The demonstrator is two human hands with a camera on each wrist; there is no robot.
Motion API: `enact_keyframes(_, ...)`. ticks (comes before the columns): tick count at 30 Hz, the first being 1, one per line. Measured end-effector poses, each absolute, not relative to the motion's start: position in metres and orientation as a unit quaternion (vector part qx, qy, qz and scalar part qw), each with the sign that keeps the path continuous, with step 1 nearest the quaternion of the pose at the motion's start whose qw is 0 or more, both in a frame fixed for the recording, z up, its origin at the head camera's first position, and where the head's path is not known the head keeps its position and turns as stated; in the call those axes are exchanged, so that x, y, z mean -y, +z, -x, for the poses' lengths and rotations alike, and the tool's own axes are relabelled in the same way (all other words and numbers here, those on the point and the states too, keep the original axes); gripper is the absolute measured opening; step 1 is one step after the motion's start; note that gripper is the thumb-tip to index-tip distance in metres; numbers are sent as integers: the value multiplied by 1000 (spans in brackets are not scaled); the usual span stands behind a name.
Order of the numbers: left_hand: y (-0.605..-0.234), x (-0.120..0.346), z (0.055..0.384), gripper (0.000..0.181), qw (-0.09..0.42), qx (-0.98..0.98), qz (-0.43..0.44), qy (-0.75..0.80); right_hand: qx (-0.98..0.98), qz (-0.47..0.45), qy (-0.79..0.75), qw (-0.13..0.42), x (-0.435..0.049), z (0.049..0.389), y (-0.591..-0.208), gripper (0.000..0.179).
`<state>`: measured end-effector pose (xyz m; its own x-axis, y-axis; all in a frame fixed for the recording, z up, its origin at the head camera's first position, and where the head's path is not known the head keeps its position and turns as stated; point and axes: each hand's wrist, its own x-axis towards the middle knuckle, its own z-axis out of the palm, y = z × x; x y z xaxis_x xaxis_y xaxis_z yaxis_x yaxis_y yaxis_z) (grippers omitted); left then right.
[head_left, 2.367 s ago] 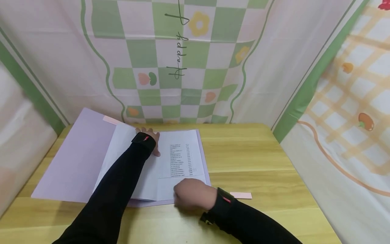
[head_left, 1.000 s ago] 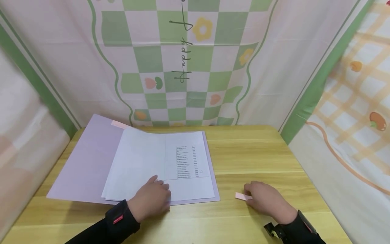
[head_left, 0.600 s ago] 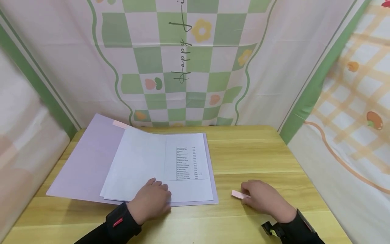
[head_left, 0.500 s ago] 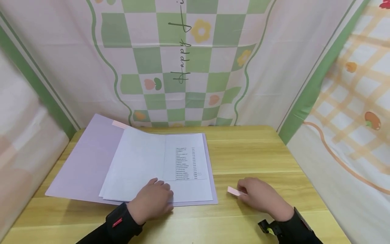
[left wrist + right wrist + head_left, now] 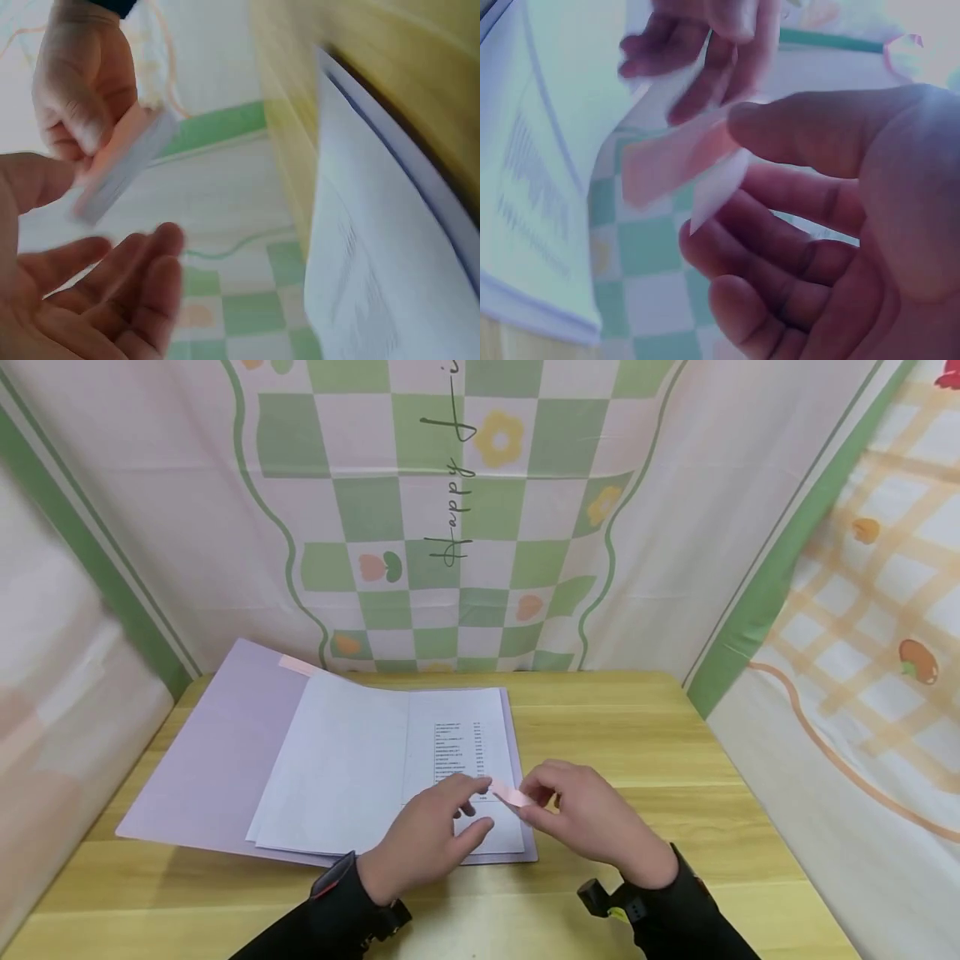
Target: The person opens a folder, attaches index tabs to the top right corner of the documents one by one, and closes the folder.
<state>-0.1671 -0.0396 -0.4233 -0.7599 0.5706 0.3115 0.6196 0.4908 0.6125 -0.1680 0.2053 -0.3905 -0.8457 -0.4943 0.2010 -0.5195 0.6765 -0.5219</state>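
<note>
My right hand (image 5: 592, 814) pinches a narrow pink sticky note strip (image 5: 510, 794) between thumb and fingers, above the lower right of the printed page. In the right wrist view, a white flap (image 5: 718, 187) curls off the strip under the thumb. My left hand (image 5: 427, 831) hovers over the page's lower edge, thumb and fingers spread, fingertips close to the strip's free end. Below both hands lies the lilac folder (image 5: 202, 752), opened flat, holding white sheets (image 5: 330, 768); the right page carries a small printed table (image 5: 453, 743), partly covered by the hands and strip.
Another pink strip (image 5: 297, 666) lies along the folder cover's top edge. The wooden table (image 5: 615, 727) extends right of the folder. Patterned curtains (image 5: 487, 527) enclose it at the back and both sides.
My right hand has picked the pink sticky note strip up from the table and carried it left over the page. My left hand has risen from the folder's front edge toward it, fingers spreading.
</note>
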Motion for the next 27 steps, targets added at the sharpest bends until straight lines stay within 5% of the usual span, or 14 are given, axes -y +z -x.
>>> enact_keyframes(4,-420,36,168,49,-18,805,306,-508,903,-277,326,46,-193,167,-383,9)
enact_keyframes(10,-415,39,170,34,-73,725,277,-626,883,-284,369,62,-181,161,-376,10)
enact_keyframes(27,-401,49,163,26,71,753,333,-563,843,-342,358,211,-165,147,-369,21)
